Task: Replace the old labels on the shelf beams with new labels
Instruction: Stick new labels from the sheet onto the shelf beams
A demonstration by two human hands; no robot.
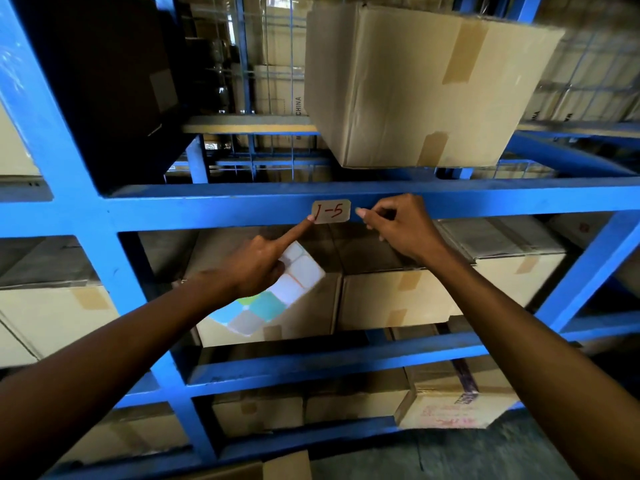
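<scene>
A tan label (331,211) with "1-5" in red writing sticks on the front of a blue shelf beam (207,206). My left hand (258,268) holds a sheet of blank stickers (277,296) in white, teal and green, and its forefinger presses the label's lower left corner. My right hand (398,226) is just right of the label, thumb and fingers curled, the thumb tip a little off the label's right edge. I cannot tell whether anything is pinched in it.
Cardboard boxes fill the rack: a large taped box (415,84) sits above the beam, a dark box (104,81) at upper left, more boxes (398,296) below. A blue upright (86,220) stands to the left. Lower beams (311,365) cross under my arms.
</scene>
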